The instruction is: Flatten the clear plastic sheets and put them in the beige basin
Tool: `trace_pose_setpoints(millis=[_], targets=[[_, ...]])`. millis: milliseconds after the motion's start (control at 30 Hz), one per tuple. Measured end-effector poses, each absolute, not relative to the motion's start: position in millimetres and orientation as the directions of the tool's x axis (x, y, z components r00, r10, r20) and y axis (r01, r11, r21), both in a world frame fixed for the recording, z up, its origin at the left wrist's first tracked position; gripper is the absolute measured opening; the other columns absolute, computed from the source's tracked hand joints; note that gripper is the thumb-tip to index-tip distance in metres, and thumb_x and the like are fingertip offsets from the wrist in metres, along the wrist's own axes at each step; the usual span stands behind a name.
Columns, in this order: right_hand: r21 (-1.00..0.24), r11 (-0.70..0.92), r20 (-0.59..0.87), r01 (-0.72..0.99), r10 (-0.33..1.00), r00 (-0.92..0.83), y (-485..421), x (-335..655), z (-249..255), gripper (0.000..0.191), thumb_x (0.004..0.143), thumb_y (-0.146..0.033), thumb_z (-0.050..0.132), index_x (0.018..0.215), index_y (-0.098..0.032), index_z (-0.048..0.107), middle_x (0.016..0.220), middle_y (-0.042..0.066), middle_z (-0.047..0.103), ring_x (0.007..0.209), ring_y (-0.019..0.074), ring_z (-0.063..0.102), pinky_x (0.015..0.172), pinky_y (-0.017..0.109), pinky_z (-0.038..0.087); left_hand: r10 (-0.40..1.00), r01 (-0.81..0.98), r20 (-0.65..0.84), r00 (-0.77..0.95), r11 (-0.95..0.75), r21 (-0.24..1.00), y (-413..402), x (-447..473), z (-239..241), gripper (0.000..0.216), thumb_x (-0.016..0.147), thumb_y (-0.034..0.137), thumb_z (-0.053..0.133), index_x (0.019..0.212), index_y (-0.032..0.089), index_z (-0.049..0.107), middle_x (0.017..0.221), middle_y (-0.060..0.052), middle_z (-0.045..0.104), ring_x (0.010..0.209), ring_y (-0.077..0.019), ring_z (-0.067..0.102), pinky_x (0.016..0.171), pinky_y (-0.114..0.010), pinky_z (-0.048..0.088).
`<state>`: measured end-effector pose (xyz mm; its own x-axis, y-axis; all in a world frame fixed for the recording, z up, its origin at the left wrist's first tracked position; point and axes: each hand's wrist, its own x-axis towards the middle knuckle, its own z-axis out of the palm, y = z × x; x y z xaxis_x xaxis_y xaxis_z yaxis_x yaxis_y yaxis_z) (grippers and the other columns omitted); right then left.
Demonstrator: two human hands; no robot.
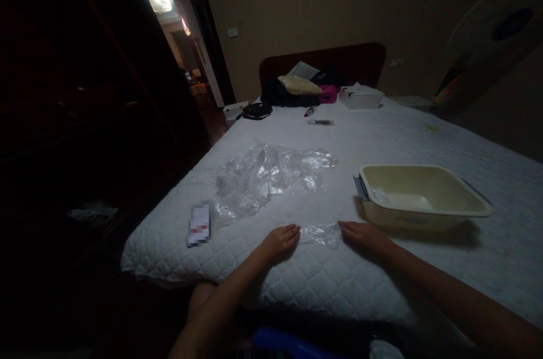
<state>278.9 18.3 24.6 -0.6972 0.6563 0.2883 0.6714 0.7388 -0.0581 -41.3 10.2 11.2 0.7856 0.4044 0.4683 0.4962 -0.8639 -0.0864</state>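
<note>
Plastic bag (pixel 321 234) crumpled, outline faint in dim light; left hand (pixel 280 241), right hand (pixel 365 237) flat, open, fingertips touching its ends.

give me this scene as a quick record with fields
setting: white quilted bed, dim room
left hand: flat on bed, fingertips at left end of small crumpled clear plastic bag
right hand: flat, fingertips at its right end
behind bag: pile of clear plastic bags
right side: cream rectangular plastic basin on bed
left side: small flat packet
</note>
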Motion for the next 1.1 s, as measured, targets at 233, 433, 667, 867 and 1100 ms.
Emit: trace_pose_setpoints(millis=[233,433,667,867,1100], targets=[[-0.319,0.592,0.249,0.740,0.806,-0.537,10,269,29,0.026,0.079,-0.018,0.039,0.091,-0.021,0.062,0.106,0.006,0.062,0.093,0.0182,0.058,0.078,0.031,0.046,0.371,0.446,0.368,0.853,-0.884,-0.143,10,-46,9,0.032,0.083,0.008,0.034,0.112,0.010,0.048,0.114,-0.014,0.056,0.114,-0.0226,0.046,0.085,-0.035,0.049],[-0.359,0.412,0.370,0.837,0.887,-0.277,26,245,60,0.027,0.073,-0.011,0.039,0.090,-0.017,0.059,0.096,0.009,0.060,0.087,0.0192,0.056,0.077,0.033,0.045,0.364,0.454,0.417,0.833,-0.881,-0.136,10,-45,6,0.031,0.084,0.008,0.034,0.111,0.010,0.049,0.111,-0.014,0.058,0.113,-0.0231,0.047,0.083,-0.035,0.050],[-0.177,0.665,0.271,0.726,0.742,-0.614,-5,209,37,0.053,0.085,-0.042,0.035,0.130,-0.013,0.036,0.134,0.015,0.038,0.121,0.0249,0.036,0.097,0.042,0.032,0.365,0.443,0.418,0.832,-0.891,-0.103,10,-45,6,0.031,0.084,0.008,0.035,0.112,0.010,0.050,0.115,-0.014,0.055,0.114,-0.0245,0.046,0.086,-0.037,0.048],[-0.111,0.720,0.134,0.685,0.694,-0.707,-18,214,1,0.064,0.086,-0.050,0.029,0.138,-0.013,0.017,0.142,0.013,0.019,0.130,0.0258,0.016,0.105,0.046,0.016,0.547,0.510,0.366,0.753,-0.836,0.202,7,-45,11,0.030,0.087,0.015,0.038,0.113,0.017,0.052,0.116,-0.008,0.056,0.114,-0.0198,0.047,0.090,-0.037,0.045],[-0.108,0.701,0.132,0.705,0.713,-0.688,-15,212,-1,0.067,0.085,-0.052,0.028,0.137,-0.012,0.017,0.142,0.014,0.017,0.130,0.0264,0.014,0.105,0.047,0.015,0.739,0.675,0.417,0.529,-0.664,0.320,-7,-26,22,0.035,0.087,0.021,0.037,0.120,0.016,0.047,0.128,-0.010,0.045,0.120,-0.0196,0.039,0.098,-0.040,0.036]])
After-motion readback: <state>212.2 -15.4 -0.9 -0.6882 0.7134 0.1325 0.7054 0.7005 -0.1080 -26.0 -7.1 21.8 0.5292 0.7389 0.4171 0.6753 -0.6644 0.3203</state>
